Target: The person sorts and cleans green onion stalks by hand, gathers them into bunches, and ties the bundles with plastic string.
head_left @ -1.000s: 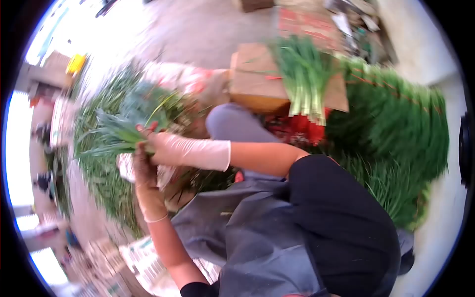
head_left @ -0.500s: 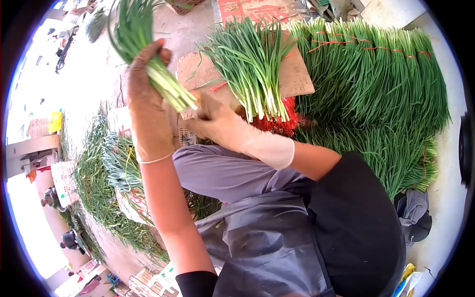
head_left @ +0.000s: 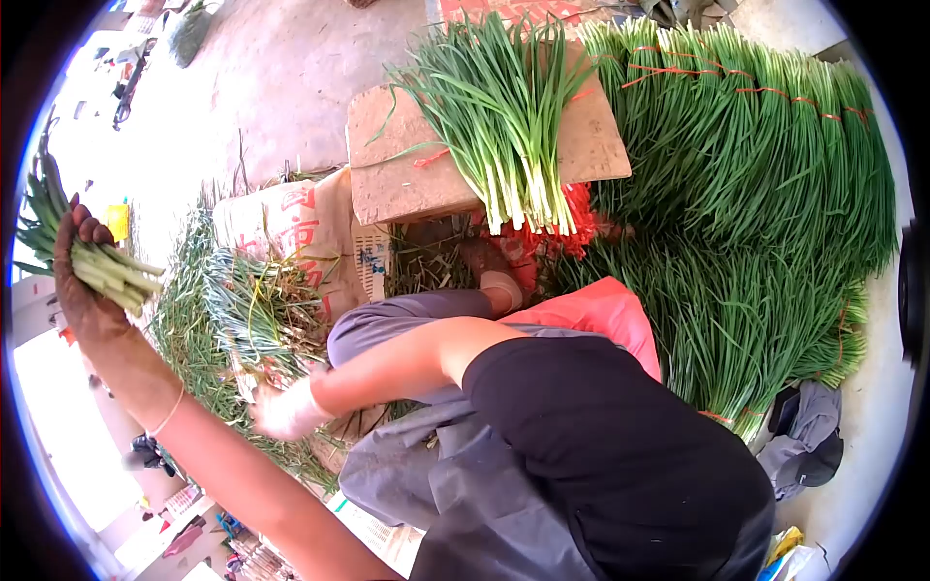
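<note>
A small bunch of greens (head_left: 118,276) was held by the left hand (head_left: 85,276), stretched out far to the left side. The fingers (head_left: 97,230) of this hand were clamped around the bunch; its pale ends were pointed to the right of these fingers, and its dark leaves were spread to the left of them. The right hand (head_left: 289,411) was lowered close to a heap of bluish leaves (head_left: 247,308), which was seen just ahead of its fingers. These fingers were blurred and partly hidden, so it could not be told whether they were apart, together or closed on something. Beyond this heap, ahead of the right fingers, a pale sack (head_left: 276,218) with red signs was placed. Farther ahead and to the right of the same fingers, a larger bunch (head_left: 509,131) was laid on a brown board (head_left: 392,179), with its white ends hung over the near edge. Red strips (head_left: 581,221) were seen beside those ends. Well to the right of all the fingers, many tied bunches (head_left: 756,165) were stacked closely in a row.
</note>
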Demonstrator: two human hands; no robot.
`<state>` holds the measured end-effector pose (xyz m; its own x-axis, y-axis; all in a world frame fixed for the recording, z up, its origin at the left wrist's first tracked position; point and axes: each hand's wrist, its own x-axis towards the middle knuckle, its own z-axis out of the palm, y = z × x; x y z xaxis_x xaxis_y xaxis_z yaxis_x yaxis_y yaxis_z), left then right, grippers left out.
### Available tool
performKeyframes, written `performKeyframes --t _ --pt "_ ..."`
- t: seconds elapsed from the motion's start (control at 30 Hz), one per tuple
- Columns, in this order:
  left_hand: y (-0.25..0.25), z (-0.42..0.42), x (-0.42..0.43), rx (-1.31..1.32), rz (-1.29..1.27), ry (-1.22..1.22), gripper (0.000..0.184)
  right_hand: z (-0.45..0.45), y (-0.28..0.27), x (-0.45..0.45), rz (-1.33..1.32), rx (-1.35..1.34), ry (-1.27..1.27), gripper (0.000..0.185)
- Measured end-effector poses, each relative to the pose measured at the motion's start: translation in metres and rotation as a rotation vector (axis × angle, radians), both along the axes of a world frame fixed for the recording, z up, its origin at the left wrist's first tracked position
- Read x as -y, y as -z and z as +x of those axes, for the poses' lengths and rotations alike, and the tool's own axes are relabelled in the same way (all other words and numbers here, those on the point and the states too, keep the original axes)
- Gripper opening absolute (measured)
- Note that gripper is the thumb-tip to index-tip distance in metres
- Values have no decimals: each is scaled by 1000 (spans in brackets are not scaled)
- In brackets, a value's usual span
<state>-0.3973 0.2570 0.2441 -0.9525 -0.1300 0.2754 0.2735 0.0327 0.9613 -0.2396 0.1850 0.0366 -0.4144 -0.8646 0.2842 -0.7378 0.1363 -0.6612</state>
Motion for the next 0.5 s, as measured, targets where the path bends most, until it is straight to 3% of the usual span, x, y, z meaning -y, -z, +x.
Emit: performKeyframes --t 0.1,0.13,0.17,0.2,0.23,0.3,0.33,0.37,0.4,0.43,0.47,0.5 --pt "0 27 -27 61 -79 114 34 30 17 -60 -108 -645 413 38" --pt "1 16 -24 85 -141 211 39 23 21 -93 -603 -416 401 25" --pt "0 35 -51 226 13 348 37 20 28 -122 -304 -375 470 13" --pt "8 29 -64 249 11 341 36 25 -1 -198 37 -220 548 15" --pt "20 19 -82 275 8 333 36 16 17 -231 -380 -100 635 16" --pt "67 17 -133 262 -9 376 33 23 45 -311 -233 170 849 23" --pt "106 9 -152 332 -53 457 30 34 52 -341 -302 234 1105 25" --pt "155 17 -173 433 170 600 28 35 80 -366 -473 24 1275 23" --pt "181 53 -204 596 140 525 35 45 83 -394 -452 342 1456 14" --pt "214 78 -236 642 135 446 45 52 100 -415 -353 476 1623 15" --pt "268 89 -251 547 -60 488 55 56 127 -432 -335 279 1741 19" --pt "287 111 -265 622 -93 442 67 61 141 -448 -110 339 1768 31"
